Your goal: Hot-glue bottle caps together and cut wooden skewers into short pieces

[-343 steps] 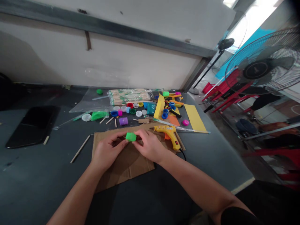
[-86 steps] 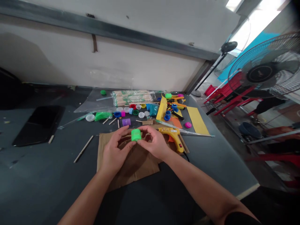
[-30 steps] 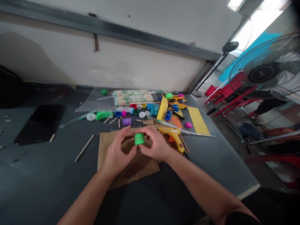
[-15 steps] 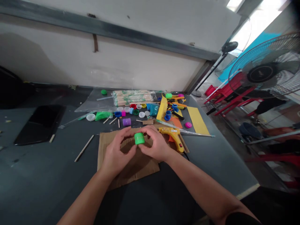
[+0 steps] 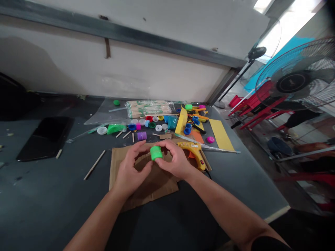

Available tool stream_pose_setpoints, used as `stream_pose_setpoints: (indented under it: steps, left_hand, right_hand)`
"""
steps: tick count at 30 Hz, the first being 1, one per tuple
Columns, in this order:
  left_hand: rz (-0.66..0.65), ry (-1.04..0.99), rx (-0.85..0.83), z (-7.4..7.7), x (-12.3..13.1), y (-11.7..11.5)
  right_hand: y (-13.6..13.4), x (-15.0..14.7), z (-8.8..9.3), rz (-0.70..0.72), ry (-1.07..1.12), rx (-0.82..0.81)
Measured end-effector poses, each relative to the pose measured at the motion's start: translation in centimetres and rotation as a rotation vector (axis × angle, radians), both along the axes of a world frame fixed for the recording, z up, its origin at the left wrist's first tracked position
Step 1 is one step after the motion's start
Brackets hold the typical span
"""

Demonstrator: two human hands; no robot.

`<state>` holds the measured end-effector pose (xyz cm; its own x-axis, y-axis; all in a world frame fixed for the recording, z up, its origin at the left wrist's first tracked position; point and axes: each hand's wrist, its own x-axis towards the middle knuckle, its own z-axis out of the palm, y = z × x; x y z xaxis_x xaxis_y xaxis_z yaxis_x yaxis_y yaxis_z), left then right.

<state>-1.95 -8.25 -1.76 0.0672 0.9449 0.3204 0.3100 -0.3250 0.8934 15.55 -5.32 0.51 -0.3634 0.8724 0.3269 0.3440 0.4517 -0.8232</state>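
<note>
Over brown cardboard (image 5: 146, 186), both hands (image 5: 133, 169) (image 5: 176, 162) pinch a green plastic cap (image 5: 156, 153).

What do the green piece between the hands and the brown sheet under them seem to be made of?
The green cap looks like moulded plastic: bright, slightly glossy, with faint ribbing around its side. The brown sheet looks like matte cardboard or heavy kraft paper, with soft creases; its thickness is hard to tell.
</note>
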Motion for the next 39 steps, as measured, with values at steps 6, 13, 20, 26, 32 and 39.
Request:
stream_pose_setpoints:
  steps: [6, 13, 20, 26, 32, 39]
  left_hand:
    - [0.002, 0.009, 0.026, -0.38, -0.01, 0.11]
    - [-0.016, -0.006, 0.045, -0.58, 0.02, 0.07]
    - [-0.003, 0.084, 0.029, -0.47, -0.15, 0.01]
    - [-0.016, 0.075, 0.074, -0.61, -0.01, 0.10]
    - [-0.018, -0.009, 0.054, -0.54, -0.02, -0.09]
    - [0.001, 0.002, 0.002, -0.49, -0.20, -0.05]
  right_hand:
    - [0.04, 0.04, 0.11, 0.043, -0.099, 0.083]
    - [0.08, -0.01, 0.07, -0.003, -0.081, 0.070]
    - [-0.09, -0.01, 0.15, 0.031, -0.076, 0.057]
    - [0.05, 0.14, 0.01, 0.070, -0.127, 0.139]
    - [-0.04, 0.28, -0.15, 0.020, -0.067, 0.069]
    - [-0.09, 0.01, -0.24, 0.000, -0.059, 0.050]
